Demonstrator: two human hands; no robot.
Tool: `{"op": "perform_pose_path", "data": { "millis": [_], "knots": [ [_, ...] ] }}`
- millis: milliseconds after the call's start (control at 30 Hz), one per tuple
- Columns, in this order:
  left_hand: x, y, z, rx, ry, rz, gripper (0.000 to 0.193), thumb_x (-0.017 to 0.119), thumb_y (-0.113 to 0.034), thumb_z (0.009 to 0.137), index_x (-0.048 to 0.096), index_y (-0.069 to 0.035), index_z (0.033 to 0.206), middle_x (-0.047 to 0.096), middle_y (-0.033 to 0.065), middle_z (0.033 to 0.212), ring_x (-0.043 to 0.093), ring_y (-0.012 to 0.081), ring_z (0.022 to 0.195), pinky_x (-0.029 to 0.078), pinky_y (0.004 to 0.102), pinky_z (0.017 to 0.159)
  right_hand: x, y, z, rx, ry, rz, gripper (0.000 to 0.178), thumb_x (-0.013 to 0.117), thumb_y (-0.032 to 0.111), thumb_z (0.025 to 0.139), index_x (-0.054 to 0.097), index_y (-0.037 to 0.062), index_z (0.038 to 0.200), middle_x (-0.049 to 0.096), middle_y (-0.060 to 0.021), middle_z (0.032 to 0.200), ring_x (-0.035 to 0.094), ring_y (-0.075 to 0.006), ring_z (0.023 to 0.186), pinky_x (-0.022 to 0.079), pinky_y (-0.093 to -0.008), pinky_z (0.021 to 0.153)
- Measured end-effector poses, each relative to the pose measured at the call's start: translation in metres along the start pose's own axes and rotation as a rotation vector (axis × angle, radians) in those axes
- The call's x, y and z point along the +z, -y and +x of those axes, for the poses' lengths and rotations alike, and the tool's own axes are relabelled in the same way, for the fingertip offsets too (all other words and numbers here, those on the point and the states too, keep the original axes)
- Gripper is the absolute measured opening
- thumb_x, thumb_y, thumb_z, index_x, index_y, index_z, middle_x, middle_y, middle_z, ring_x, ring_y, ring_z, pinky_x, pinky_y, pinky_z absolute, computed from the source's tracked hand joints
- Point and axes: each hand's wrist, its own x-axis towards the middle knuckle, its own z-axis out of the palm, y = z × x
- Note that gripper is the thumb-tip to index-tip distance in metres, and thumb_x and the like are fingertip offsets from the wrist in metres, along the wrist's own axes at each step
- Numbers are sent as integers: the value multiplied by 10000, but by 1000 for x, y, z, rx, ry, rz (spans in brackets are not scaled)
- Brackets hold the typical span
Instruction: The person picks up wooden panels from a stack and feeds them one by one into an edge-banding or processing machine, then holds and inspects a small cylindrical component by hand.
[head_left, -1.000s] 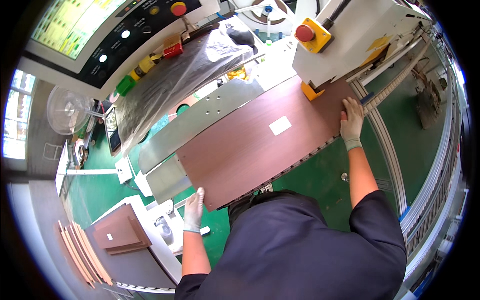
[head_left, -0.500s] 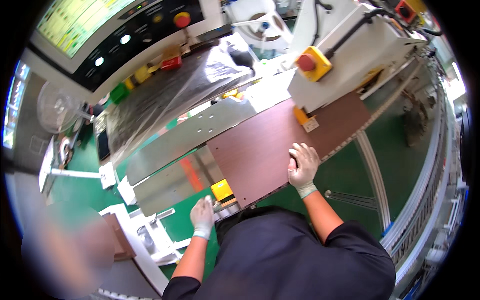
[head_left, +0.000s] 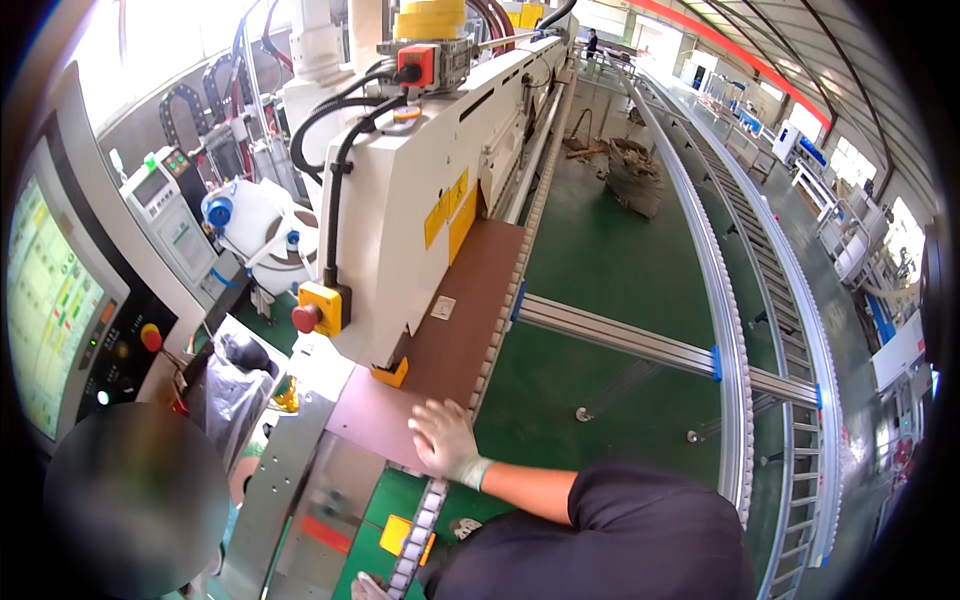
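Head view: the right hand (head_left: 443, 440) lies palm down in a pale glove, fingers spread and gripping nothing, on the near right part of a brown board (head_left: 450, 345). The left hand (head_left: 367, 586) is cut off by the lower edge, just beside a strip of pale pads (head_left: 420, 525); whether it is open or closed I cannot tell.

The board lies flat, running away from the person beside and partly under a white machine (head_left: 390, 200), its right side along a toothed-looking edge. It looks stiff and fairly heavy for its length, so it should slide more easily than it lifts. The smooth face may slip under a glove; the corners look likeliest to chip. A flat palm near the close end suits sliding it, while lifting would call for both hands under opposite edges, clear of the orange guard (head_left: 392, 373).

Farther up the board sits a small white label (head_left: 443, 308). Left of the near end is a grey metal plate (head_left: 262, 520); beyond the guard, a red button (head_left: 307, 318) on a yellow box.
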Motion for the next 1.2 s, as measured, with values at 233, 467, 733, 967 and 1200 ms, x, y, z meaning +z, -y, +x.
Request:
{"op": "perform_pose_path", "data": {
  "millis": [233,467,733,967,1200],
  "knots": [
    [49,62,8,177,-220,279,359,504,-398,1072,691,-110,1178,741,117,1016,688,274,970,536,433,870,0,-34,54,-189,-72,61,218,680,144,706,743,115,913,736,-79,1063,663,-301,1028,476,-475,932],
    [3,-10,1,-30,-181,-196,418,510,-425,1008,697,-61,923,699,235,911,674,451,885,508,542,775,-10,-105,77,-15,-163,-55,191,684,65,767,727,77,952,723,-138,1116,650,-356,1096,440,-537,1058],
    [4,1,-16,-62,-134,-422,387,494,-401,1014,721,-88,1010,727,193,994,690,386,961,531,488,834,5,-17,-11,-120,108,28,208,625,221,890,691,139,1068,697,-50,1066,641,-266,1100,310,-542,1183],
    [10,16,-24,2,-107,-729,304,565,-285,1024,729,-46,1117,761,144,1033,724,316,988,551,392,898,10,31,-45,-268,199,133,152,665,237,879,731,167,997,736,0,1050,662,-205,1108,339,-472,1166],
    [-67,55,-17,232,-372,-495,209,617,-192,963,707,-34,1068,736,160,1001,704,360,961,553,438,874,9,41,-46,-215,187,131,132,655,217,868,745,155,943,733,-23,981,671,-225,1036,363,-461,1150]
  ]
}}
